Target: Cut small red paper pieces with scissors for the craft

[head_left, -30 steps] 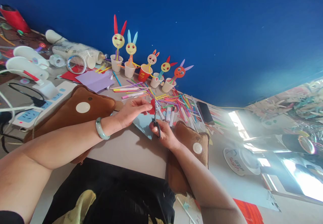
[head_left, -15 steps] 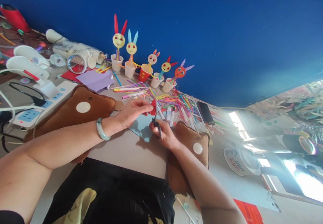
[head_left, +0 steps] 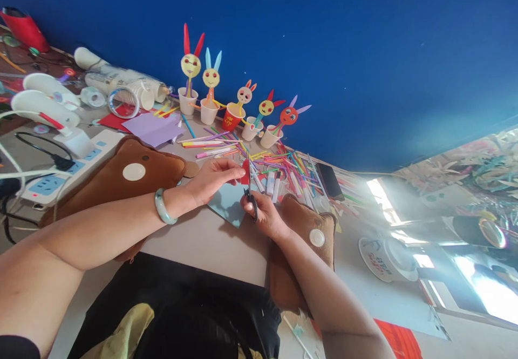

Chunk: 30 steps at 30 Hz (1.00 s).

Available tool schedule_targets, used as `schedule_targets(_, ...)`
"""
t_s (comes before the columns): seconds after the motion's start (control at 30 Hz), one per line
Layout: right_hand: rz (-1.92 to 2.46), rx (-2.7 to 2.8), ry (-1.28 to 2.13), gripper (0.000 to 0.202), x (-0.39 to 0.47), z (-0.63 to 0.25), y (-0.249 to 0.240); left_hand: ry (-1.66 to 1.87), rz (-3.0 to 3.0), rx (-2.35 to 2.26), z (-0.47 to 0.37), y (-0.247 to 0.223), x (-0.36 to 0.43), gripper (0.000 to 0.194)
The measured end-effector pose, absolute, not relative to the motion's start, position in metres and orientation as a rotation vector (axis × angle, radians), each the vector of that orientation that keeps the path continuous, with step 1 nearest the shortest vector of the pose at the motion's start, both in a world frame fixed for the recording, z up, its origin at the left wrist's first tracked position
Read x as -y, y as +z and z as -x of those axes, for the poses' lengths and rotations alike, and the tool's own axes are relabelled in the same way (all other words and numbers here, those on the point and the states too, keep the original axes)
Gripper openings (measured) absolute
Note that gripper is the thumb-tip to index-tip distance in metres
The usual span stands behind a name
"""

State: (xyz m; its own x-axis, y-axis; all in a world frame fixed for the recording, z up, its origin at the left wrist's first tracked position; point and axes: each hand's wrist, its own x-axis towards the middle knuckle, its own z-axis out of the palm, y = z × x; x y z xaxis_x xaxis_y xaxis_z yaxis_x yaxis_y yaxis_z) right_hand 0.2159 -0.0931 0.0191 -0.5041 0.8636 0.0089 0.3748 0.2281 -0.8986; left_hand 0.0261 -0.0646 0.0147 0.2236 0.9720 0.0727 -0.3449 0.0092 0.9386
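Note:
My left hand (head_left: 216, 178) pinches a small piece of red paper (head_left: 245, 170) between thumb and fingers. In my right hand (head_left: 265, 216) is a pair of scissors (head_left: 251, 202) with black handles, its blades pointing up and away along the right side of the red paper. Whether the blades touch the paper is too small to tell. Under both hands a light blue sheet of paper (head_left: 226, 205) lies on the table, partly covered by them. A jade-coloured bangle (head_left: 164, 208) circles my left wrist.
Brown cushions (head_left: 109, 178) (head_left: 297, 208) lie under my forearms. Rabbit-faced figures in paper cups (head_left: 188, 101) line the blue wall. Scattered markers and coloured sticks (head_left: 220, 146) lie before my hands. A power strip (head_left: 52, 178) is at left, a phone (head_left: 329, 181) at right.

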Motion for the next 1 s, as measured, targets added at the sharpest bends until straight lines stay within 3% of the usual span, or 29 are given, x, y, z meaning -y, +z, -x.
schedule_targets(1.0, 1.133, 2.079, 1.139, 0.063, 0.0907, -0.2183, 0.0211, 1.218, -1.066, -0.739, -0.0251, 0.0208, 0.0659, 0.02)
